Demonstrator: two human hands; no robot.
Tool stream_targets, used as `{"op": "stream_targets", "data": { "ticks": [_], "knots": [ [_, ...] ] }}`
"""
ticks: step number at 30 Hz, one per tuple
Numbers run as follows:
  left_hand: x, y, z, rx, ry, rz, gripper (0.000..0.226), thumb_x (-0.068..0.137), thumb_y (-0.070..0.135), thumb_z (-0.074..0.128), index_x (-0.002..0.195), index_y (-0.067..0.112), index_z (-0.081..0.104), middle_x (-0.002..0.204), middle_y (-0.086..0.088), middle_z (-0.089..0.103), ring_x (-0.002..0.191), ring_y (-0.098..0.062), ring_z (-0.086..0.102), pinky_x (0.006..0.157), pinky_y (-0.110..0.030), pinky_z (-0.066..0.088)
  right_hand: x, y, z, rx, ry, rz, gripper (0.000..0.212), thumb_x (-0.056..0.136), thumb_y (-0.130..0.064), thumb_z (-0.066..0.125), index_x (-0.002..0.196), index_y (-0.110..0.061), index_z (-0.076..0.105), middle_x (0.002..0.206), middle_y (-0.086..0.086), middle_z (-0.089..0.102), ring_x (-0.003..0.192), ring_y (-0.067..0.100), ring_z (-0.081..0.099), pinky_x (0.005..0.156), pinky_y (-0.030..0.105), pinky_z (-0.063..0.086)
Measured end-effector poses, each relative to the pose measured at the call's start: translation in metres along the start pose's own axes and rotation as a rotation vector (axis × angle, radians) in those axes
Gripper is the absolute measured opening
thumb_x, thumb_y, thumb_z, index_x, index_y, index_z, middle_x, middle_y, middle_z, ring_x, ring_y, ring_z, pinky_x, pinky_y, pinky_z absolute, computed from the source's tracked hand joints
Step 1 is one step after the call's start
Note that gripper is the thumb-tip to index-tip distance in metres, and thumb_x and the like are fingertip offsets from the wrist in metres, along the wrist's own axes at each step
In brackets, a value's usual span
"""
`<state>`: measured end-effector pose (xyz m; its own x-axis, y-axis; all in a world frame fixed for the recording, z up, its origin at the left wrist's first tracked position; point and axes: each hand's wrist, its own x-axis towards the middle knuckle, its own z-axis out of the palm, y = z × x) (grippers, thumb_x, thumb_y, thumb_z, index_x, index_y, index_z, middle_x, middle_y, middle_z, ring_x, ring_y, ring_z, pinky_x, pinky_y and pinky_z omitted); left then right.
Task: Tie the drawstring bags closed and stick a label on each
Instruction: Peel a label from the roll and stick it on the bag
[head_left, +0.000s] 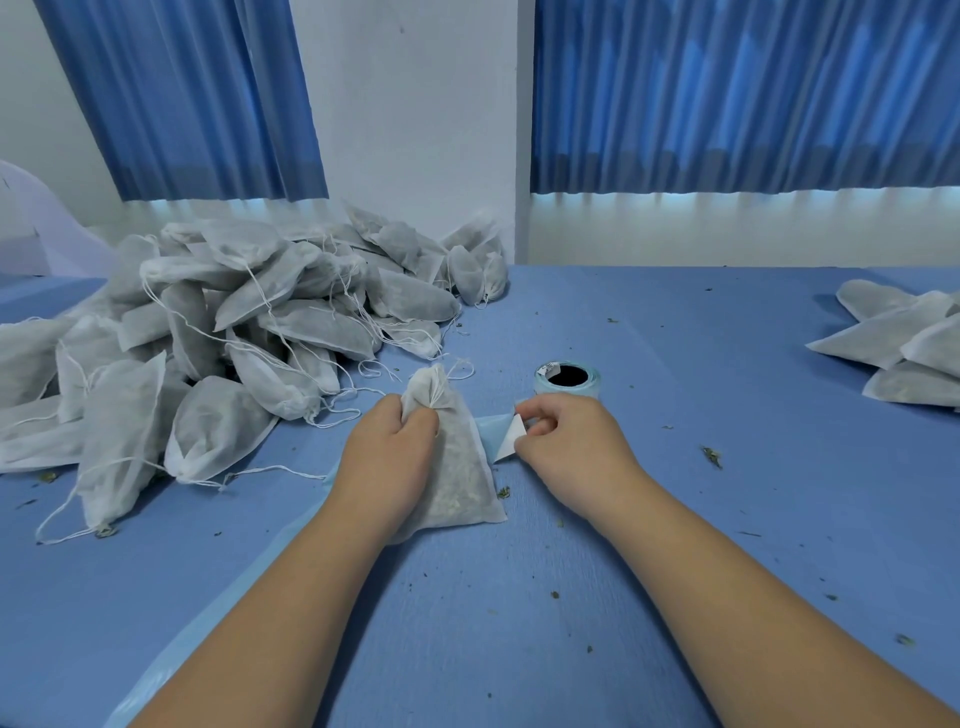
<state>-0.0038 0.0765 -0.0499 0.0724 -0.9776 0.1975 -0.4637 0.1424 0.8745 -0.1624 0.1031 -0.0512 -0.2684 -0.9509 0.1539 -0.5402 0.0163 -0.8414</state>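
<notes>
Gripping the drawstring bag (457, 467) by its gathered neck on the table (675, 364), the left hand (389, 447) steadied it; the right hand (566, 447) pinched a label (506, 439) beside. Bag judged soft, light; neck the sound hold.

We counted two hands: left hand (389, 447), right hand (566, 452). One separate bag (457, 467), one label roll (566, 382), one label (506, 439). The left pile (234, 322) held dozens of bags, too tangled for an exact count. The right pile (904, 353) showed about five, cut by the frame edge. Two curtains (182, 93).
</notes>
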Motion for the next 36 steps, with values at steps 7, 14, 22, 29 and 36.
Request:
{"op": "stream_targets", "data": {
  "ticks": [7,14,22,29,36],
  "knots": [
    [0.0,0.002,0.0,-0.008,-0.003,-0.009,0.027,0.093,0.021,0.047,0.07,0.016,0.033,0.071,0.002,0.035,0.063,-0.016,0.032,0.056,-0.035,0.024,0.001,0.001,-0.002,0.007,-0.033,-0.018,0.039,0.08,0.001,0.052,0.094,-0.032,0.069,0.047,-0.034,0.051,0.049,-0.01,0.049,0.045,0.007,0.034],
    [-0.001,0.002,-0.001,-0.001,-0.009,-0.011,0.025,0.094,0.022,0.046,0.072,0.014,0.036,0.072,0.001,0.038,0.064,-0.016,0.034,0.056,-0.034,0.025,-0.001,-0.001,-0.002,-0.004,-0.034,0.001,0.043,0.08,0.0,0.049,0.092,-0.037,0.067,0.059,-0.022,0.055,0.054,-0.005,0.051,0.046,0.009,0.034],
    [-0.002,0.001,-0.002,-0.011,-0.006,-0.038,0.021,0.094,0.024,0.045,0.076,0.014,0.039,0.075,-0.001,0.039,0.066,-0.016,0.035,0.056,-0.033,0.025,-0.001,-0.002,-0.008,0.034,-0.073,0.058,0.049,0.08,-0.003,0.044,0.103,-0.039,0.068,0.066,-0.021,0.049,0.055,0.0,0.044,0.049,0.015,0.029],
    [-0.004,0.001,-0.003,0.0,0.006,-0.029,0.024,0.094,0.024,0.045,0.073,0.014,0.038,0.074,0.0,0.04,0.065,-0.016,0.035,0.056,-0.034,0.025,-0.006,-0.004,-0.017,0.022,-0.109,0.036,0.035,0.09,-0.014,0.042,0.092,-0.043,0.061,0.066,-0.023,0.058,0.046,-0.004,0.05,0.043,0.013,0.035],
    [-0.007,0.001,-0.005,-0.045,-0.006,0.008,0.022,0.093,0.022,0.047,0.074,0.015,0.039,0.072,0.001,0.038,0.063,-0.014,0.033,0.056,-0.032,0.026,-0.005,-0.001,-0.039,0.041,-0.1,0.065,0.037,0.09,-0.014,0.046,0.114,-0.034,0.067,0.093,-0.024,0.056,0.081,-0.005,0.05,0.063,0.014,0.036]
  ]
}}
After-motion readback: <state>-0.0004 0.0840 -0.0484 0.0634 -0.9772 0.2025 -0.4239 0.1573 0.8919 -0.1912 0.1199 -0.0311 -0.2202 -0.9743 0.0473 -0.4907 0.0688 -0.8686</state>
